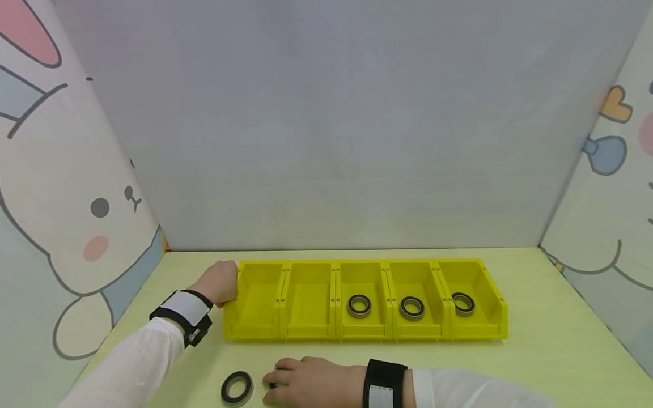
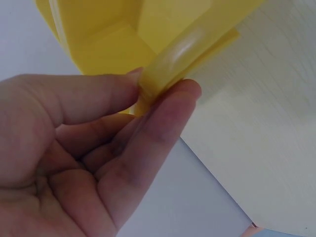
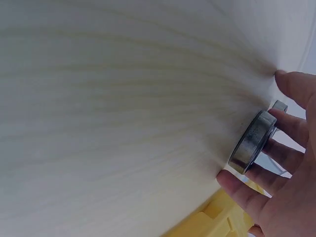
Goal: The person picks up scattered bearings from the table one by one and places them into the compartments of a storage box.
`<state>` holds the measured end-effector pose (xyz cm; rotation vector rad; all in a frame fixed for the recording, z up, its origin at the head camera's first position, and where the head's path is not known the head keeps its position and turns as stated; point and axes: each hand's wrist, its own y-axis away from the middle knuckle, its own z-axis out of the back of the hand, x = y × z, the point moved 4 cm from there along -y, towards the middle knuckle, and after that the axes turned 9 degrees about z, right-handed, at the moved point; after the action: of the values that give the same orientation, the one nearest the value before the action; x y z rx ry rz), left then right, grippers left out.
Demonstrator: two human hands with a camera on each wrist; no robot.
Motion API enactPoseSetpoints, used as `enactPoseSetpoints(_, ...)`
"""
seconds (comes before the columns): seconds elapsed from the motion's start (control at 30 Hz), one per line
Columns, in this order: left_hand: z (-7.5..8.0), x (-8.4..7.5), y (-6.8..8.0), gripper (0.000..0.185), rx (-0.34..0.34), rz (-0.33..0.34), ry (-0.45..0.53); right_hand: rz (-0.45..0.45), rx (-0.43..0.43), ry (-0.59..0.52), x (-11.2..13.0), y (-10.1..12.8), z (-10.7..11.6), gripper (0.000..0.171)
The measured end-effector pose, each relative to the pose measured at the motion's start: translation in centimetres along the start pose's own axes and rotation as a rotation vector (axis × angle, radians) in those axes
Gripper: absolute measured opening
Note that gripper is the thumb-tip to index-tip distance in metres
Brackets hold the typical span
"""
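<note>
On the table stands a row of yellow bins [image 1: 308,331]. My left hand [image 1: 218,283] pinches the rim of its left end wall [image 2: 173,59] between thumb and fingers. Near the table's front, my right hand [image 1: 318,382] lies palm down over a ball bearing [image 3: 252,140]. Its middle fingers touch the bearing, while the thumb and an outer finger spread to either side on the tabletop. From the head view this bearing is mostly hidden by the fingers. Just left of that hand, a second bearing [image 1: 237,388] lies flat.
The three right-hand bins hold one bearing each: a bearing [image 1: 359,306], a bearing [image 1: 411,308] and a bearing [image 1: 463,304]. A grey wall [image 1: 347,141] rises behind the table, with cartoon-printed panels [image 1: 61,187] at both sides.
</note>
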<state>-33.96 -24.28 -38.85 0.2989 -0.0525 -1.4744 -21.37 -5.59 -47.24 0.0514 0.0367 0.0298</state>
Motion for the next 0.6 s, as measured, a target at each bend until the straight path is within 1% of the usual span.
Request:
enactPoseSetpoints(0.1,-0.2,0.1,-0.3,0.009,0.001,-0.003,0.001,0.001,-0.023,-0.001,-0.3,-0.2,-0.2,0.033)
enactPoseSetpoints(0.33,-0.4,0.3,-0.6,0.012,0.009,0.014,0.009,0.021,-0.042,-0.026,-0.7,-0.5,-0.2,0.030)
enactPoseSetpoints(0.47,-0.3,0.2,-0.5,0.011,0.004,0.009,0.004,0.030,-0.025,-0.022,-0.8,-0.6,0.2,0.030)
enactPoseSetpoints(0.6,-0.1,0.2,-0.4,0.010,0.007,0.007,0.000,0.031,0.022,-0.005,-1.0,-0.6,1.1,0.028)
